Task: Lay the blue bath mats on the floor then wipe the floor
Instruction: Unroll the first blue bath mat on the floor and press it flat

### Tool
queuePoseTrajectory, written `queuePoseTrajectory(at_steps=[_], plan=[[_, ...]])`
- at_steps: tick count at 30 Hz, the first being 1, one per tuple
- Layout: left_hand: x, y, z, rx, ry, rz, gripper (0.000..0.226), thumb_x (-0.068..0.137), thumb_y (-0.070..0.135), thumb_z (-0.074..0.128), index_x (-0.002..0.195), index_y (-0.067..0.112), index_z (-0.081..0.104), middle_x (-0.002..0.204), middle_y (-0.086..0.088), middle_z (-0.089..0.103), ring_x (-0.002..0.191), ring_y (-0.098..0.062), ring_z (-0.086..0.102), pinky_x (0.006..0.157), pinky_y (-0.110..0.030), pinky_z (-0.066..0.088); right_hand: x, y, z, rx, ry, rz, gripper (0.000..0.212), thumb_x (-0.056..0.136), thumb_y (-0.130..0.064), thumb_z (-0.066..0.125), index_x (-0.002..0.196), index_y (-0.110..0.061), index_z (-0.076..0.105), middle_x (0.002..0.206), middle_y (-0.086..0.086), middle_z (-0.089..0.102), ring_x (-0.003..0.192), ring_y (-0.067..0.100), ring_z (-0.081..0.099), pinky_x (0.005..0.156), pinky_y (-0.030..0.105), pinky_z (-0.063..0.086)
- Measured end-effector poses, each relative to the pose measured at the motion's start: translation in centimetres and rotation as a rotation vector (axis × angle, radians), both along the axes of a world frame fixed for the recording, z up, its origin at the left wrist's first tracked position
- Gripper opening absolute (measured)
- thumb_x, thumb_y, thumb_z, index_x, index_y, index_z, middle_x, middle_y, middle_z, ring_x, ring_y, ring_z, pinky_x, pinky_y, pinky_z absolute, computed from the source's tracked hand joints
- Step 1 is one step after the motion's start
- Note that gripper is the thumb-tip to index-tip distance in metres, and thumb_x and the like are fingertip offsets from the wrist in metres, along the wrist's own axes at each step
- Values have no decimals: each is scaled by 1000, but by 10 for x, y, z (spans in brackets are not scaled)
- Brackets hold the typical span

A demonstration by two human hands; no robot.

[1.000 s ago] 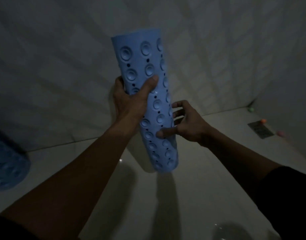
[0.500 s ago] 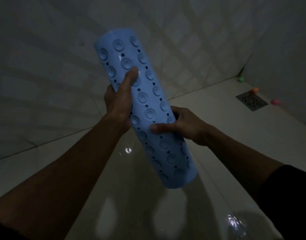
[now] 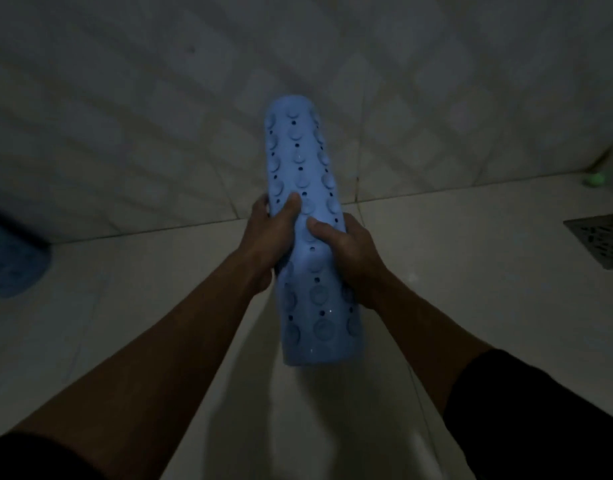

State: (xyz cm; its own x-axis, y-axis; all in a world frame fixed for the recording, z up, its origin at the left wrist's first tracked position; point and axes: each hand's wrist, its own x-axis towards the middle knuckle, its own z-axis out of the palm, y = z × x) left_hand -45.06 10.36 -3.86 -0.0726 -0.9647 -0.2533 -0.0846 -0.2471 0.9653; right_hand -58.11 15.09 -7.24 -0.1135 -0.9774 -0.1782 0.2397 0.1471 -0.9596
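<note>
The rolled blue mat (image 3: 306,216) has swung upright, left hand (image 3: 268,233) and right hand (image 3: 346,249) both gripping it mid-roll; unrolling onto the floor (image 3: 125,323) likely comes next.

A pale tiled floor (image 3: 131,341) is carrying a blue bath mat (image 3: 10,258) lying at far left, a metal drain grate (image 3: 599,244) at right, and a small green ball (image 3: 594,180) nearby.

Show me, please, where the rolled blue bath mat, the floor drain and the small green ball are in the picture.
rolled blue bath mat (image 3: 303,161): head view, on its upper part above the hands.
floor drain (image 3: 601,239): head view, on the middle of its metal grate.
small green ball (image 3: 594,180): head view, on its centre, by the wall.
</note>
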Motion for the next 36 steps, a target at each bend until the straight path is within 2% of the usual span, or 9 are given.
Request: queuePoseTrajectory(at_steps=[4,8,10,14,17,22,25,30,36], plan=[[8,30,-21,94,46,55,82,75,58,74,142,17,49,125,-9,69,98,-25,74,83,-48,62,5,12,-15,66,62,22,44,81,-40,75,120,-21,69,110,3,75,95,23,74,86,46,60],[-10,56,-30,147,86,90,83,74,58,72,143,18,50,127,-11,68,98,-29,74,82,-52,61,-5,35,-21,179,181,3,89,54,-83,71,126,-32,63,116,-2,71,98,22,72,87,45,59],[-25,63,-36,170,109,92,76,80,55,72,143,18,50,128,-10,67,100,-29,73,85,-51,60,-21,43,-28,197,226,2,97,49,-89,67,127,-32,61,118,-3,71,99,20,71,88,44,58],[-74,77,-51,216,118,52,53,93,43,67,138,17,56,125,-8,69,102,-26,71,88,-43,60,-61,70,-24,222,304,-72,92,61,-80,64,136,-27,53,126,-1,65,106,20,67,94,44,56],[-111,86,-63,234,140,4,43,96,37,64,132,14,61,122,-11,70,101,-30,71,85,-44,61,-93,84,-32,245,342,-132,76,80,-66,62,139,-21,47,129,-1,59,112,21,62,98,43,53],[-146,92,-84,258,129,-26,36,98,32,62,129,14,62,120,-12,70,101,-30,71,90,-49,59,-125,90,-54,267,395,-125,77,76,-79,56,134,-28,52,124,-6,64,104,15,66,90,39,56],[-156,94,-99,302,147,-7,38,99,33,61,132,16,60,121,-12,70,102,-30,71,91,-51,58,-137,88,-66,302,397,-100,80,74,-84,53,133,-31,51,124,-4,65,102,15,66,88,37,56],[-169,95,-118,323,172,30,35,102,31,56,133,15,60,119,-11,71,103,-31,71,86,-46,60,-152,87,-78,301,435,-82,50,98,-55,43,140,-28,43,126,-1,59,100,15,56,89,32,47],[-178,96,-135,270,142,53,37,102,32,56,136,19,58,122,-7,71,106,-26,71,92,-46,59,-158,88,-91,259,503,-82,57,98,-59,39,147,-29,36,131,-2,58,104,12,56,92,30,46]])
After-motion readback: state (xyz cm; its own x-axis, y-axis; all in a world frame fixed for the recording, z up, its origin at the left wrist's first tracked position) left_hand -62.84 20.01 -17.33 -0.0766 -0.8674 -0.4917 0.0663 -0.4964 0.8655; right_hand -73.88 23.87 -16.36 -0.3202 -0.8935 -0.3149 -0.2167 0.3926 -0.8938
